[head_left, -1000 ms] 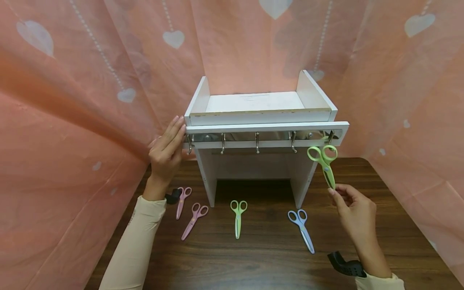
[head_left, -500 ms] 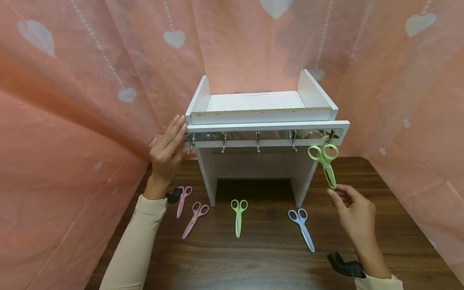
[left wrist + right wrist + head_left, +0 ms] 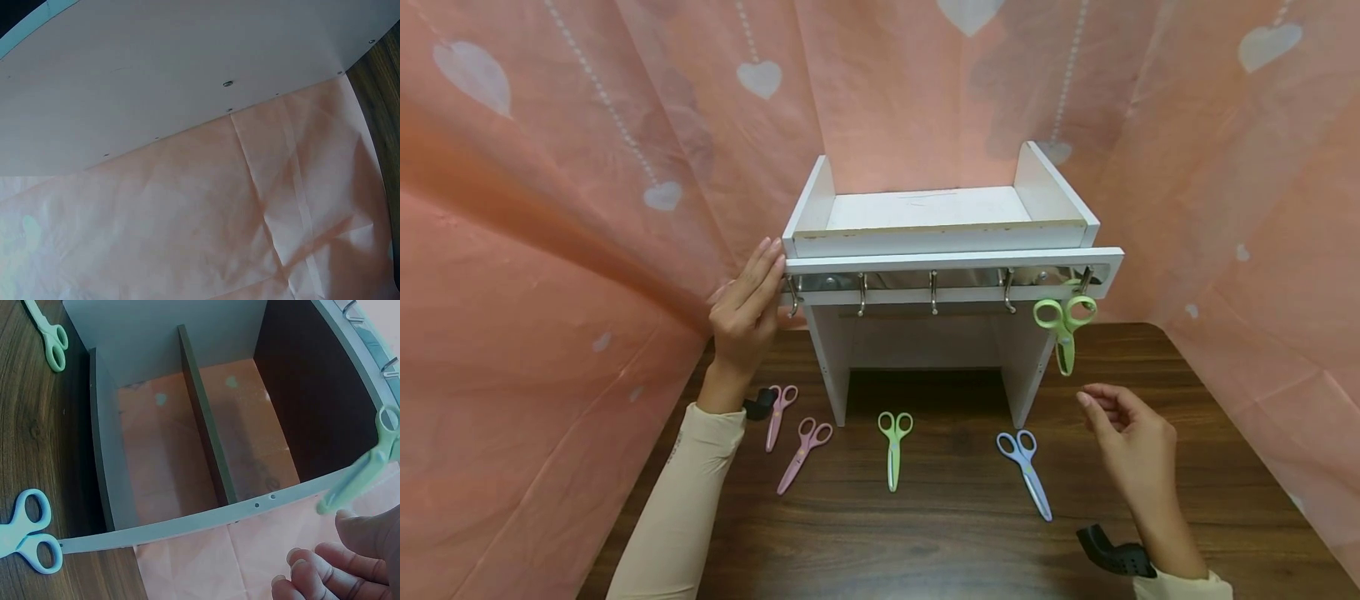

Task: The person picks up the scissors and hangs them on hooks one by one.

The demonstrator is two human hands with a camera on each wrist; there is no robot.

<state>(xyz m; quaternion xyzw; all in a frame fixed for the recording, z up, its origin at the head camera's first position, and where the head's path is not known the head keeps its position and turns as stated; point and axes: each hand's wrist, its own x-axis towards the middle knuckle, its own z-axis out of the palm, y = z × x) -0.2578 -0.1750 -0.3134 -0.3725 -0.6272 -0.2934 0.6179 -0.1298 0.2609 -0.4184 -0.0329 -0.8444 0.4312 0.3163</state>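
Green scissors (image 3: 1065,354) hang by a handle loop from the rightmost hook (image 3: 1086,277) of the white hook rack (image 3: 955,259), blades pointing down. Just below and to the right is my right hand (image 3: 1137,437), its fingers loosely bent and holding nothing. The right wrist view has the same scissors tilted, their tip a little above my thumb (image 3: 369,532). My left hand (image 3: 743,312) rests with straight fingers against the left end of the rack. That hand is out of sight in the left wrist view, which shows the white side panel (image 3: 169,81).
The rack fronts a white shelf unit (image 3: 827,358) on a dark wooden table (image 3: 925,550). Two pink scissors (image 3: 803,454) lie at the left, another green pair (image 3: 893,458) in the middle, and blue scissors (image 3: 1028,479) at the right. A pink curtain (image 3: 895,108) surrounds everything.
My right hand has let go of the green scissors' blade end. The scissors now hang straighter, their tip swung left and away from my fingers. My left hand has stayed in place.
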